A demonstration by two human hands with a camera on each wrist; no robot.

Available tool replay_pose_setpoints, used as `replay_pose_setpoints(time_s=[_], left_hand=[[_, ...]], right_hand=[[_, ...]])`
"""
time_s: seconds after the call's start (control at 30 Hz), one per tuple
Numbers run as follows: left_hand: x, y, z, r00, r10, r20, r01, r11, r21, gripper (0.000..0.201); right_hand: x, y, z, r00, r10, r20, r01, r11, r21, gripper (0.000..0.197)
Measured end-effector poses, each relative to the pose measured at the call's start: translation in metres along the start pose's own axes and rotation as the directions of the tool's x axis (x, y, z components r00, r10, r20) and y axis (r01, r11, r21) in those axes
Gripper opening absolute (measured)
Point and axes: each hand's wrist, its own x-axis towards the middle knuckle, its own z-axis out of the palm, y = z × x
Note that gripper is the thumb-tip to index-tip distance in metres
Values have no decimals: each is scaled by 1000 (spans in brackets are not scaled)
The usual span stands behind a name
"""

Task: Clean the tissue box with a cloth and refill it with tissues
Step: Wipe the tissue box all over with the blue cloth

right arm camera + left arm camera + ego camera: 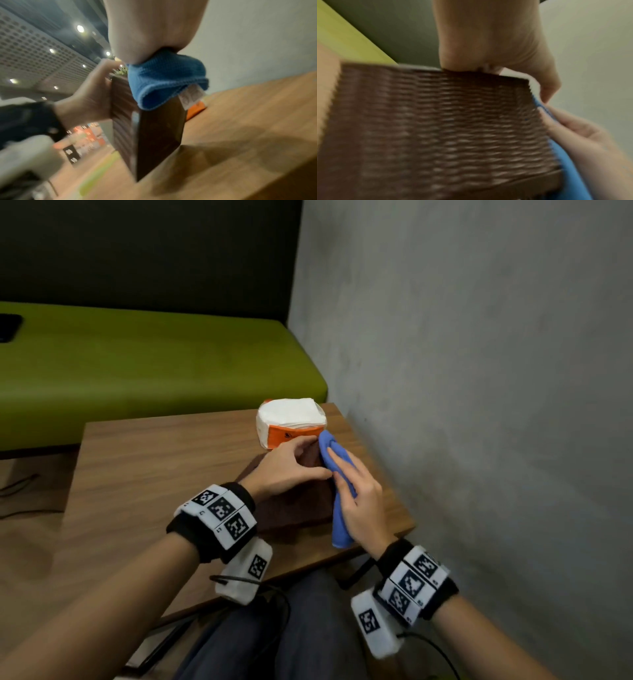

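box: brown woven tissue box (294, 501) sits on the wooden bench (154, 460), near its right edge by the wall, close to the person.
left hand: left hand (287, 470) lies over the top of the box, fingers curled over the far edge and thumb on the right edge; looks like it's bracing the box so it doesn't slide under wiping pressure.
right hand: right hand (356, 501) has fingers roughly straight, pressing the cloth flat against the right side of the box. Not a pinch, more a flat palm push.
cloth: blue cloth (337, 474) is sandwiched between right hand and box side, draped from the top corner down past the near end; right wrist view shows it bunched under the palm with a white label hanging out.
refill: white tissue pack (291, 422) with orange wrapper stands just behind the box, touching or nearly so; can't tell which. Probably parked there for easy reach.
step: wiping the side wall, I'd say. Refill not yet started.
risk: box is light; without the left-hand brace it would likely skid toward the pack.
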Motion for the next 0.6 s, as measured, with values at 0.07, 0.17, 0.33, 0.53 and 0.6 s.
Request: replay_pose_setpoints(time_s=[0.07,0.17,0.33,0.53,0.6], left_hand=[[-5,-2,2,1000,21,7,-20,997,-81,97],[-7,3,6,997,72,10,-71,995,-63,94],[-3,7,-3,991,131,-35,-134,987,-85,79],[-4,3,4,995,94,46,-86,986,-144,71],[1,7,3,991,131,-1,-129,975,-178,70]], right_hand=[[7,17,-3,1000,26,0,-26,996,-86,36],[29,27,-6,990,122,-75,-128,988,-82,37],[1,4,9,987,-157,47,163,972,-170,38],[31,33,-5,994,91,-69,-100,983,-154,37],[29,14,3,994,19,-112,-40,982,-183,36]])
